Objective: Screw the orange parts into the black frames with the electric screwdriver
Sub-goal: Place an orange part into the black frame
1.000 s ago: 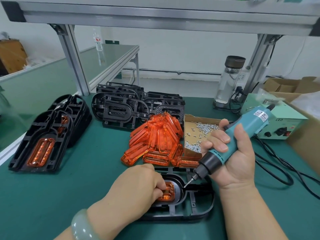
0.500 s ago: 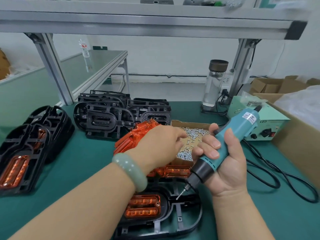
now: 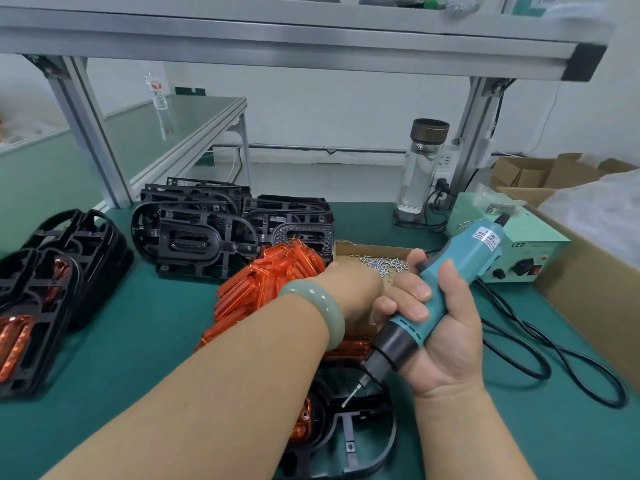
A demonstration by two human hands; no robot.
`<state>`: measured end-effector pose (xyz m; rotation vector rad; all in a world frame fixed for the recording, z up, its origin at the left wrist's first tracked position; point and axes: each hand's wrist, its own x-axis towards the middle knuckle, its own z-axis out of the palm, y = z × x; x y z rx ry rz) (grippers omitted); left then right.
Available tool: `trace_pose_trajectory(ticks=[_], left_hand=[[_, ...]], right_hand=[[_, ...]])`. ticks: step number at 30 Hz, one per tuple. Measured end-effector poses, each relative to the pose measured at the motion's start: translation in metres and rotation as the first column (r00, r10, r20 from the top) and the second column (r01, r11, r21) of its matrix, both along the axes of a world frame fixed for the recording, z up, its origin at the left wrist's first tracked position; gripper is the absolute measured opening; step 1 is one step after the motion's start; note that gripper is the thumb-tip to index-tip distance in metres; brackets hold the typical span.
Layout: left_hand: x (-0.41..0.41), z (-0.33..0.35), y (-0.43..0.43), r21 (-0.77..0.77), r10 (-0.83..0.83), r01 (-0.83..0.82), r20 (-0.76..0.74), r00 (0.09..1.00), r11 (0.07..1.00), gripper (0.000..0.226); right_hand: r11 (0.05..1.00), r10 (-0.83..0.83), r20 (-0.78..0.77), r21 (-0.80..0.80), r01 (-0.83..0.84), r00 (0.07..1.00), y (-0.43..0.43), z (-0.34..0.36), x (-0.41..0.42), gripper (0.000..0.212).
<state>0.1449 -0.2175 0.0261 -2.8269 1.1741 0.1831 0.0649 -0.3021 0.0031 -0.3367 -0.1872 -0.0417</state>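
**Student:** Where the green bench [image 3: 138, 341] fills the lower view, what lies on it, largest first?

**Tutor:** Two groups of black frames. A bare stack [image 3: 194, 237] stands at the back, and a row at the left edge [image 3: 52, 289] has orange pieces seated in it. A heap of loose orange parts [image 3: 270, 282] lies just in front of the bare stack. At the right, a pale green power box [image 3: 519, 252] stands by a looped black cord [image 3: 540, 355].

**Student:** And the piece in work?

**Tutor:** One black frame [image 3: 353, 431] lies flat at the near edge, partly under the left forearm. An orange part [image 3: 301, 420] sits in its oval opening, mostly hidden by that arm.

**Student:** How do the hands stand?

**Tutor:** The right hand [image 3: 446, 337] is wrapped round the teal electric screwdriver [image 3: 450, 289]. The tool is held slanting, with its bit [image 3: 349, 396] pointing down at the near frame; whether the tip touches cannot be told. The left hand [image 3: 353, 289], with a pale green bangle [image 3: 318, 306] at the wrist, reaches across the orange heap to a cardboard box [image 3: 363, 247] of small silver screws [image 3: 381, 262]. Its fingers are hidden behind the right hand, so whether they are spread or pinching cannot be told.
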Motion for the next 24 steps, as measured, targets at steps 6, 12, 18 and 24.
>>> trace_pose_trajectory(ticks=[6, 12, 18, 24], left_hand=[[0.002, -0.001, -0.007, -0.022, 0.070, -0.070, -0.012, 0.997, 0.997, 0.035], [0.006, -0.013, -0.004, -0.126, 0.100, -0.096, 0.024, 0.995, 0.987, 0.022], [0.005, -0.010, 0.004, -0.265, 0.077, -0.087, -0.046, 0.996, 0.960, 0.011], [-0.001, -0.005, 0.009, -0.453, 0.166, -0.204, -0.123, 0.978, 0.868, 0.017]], right_hand=[[1.000, 0.000, 0.005, 0.013, 0.000, 1.000, 0.001, -0.001, 0.000, 0.060], [1.000, 0.008, 0.010, 0.015, -0.008, 1.000, 0.001, -0.002, 0.000, 0.058], [1.000, 0.017, 0.009, 0.012, -0.017, 1.000, 0.000, -0.002, 0.000, 0.058], [1.000, 0.012, 0.012, 0.022, -0.012, 1.000, 0.002, -0.002, -0.001, 0.058]])
